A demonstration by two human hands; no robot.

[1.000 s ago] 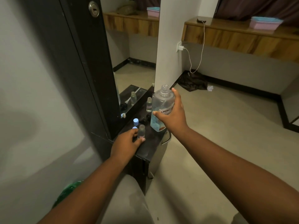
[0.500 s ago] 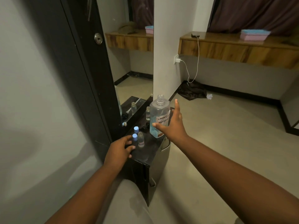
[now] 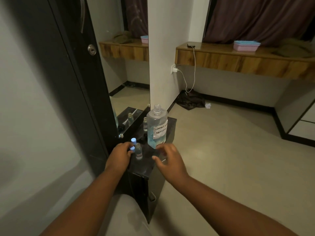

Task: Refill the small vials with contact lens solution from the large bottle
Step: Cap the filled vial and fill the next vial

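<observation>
A small dark cabinet, its glossy top serving as the work surface (image 3: 144, 165), stands against a tall mirror (image 3: 119, 65) in a dim room. At the middle of that surface the large bottle (image 3: 157, 126), uncapped and hand-labelled "contact lens solution", stands upright and partly filled with blue-tinted liquid. A moment ago the person's right hand (image 3: 168, 158) was wrapped round this bottle; now it has let go and drawn back to just in front of the bottle's base, fingers loosely spread and blurred with motion, holding nothing.

Just in front and to the left of the bottle stands an open vial (image 3: 138, 151), uncapped, with clear liquid inside as far as can be told. Behind the bottle and close to the mirror is a second open vial (image 3: 145, 124). To the left of the bottle sit two blue caps (image 3: 133, 140), and the left hand (image 3: 121, 153) has moved off the near vial to curl its fingertips on the nearer cap; whether it has actually gripped it cannot be told.

With the bottle set down, the pour into the near vial looks finished, and capping appears to be the next step.
</observation>
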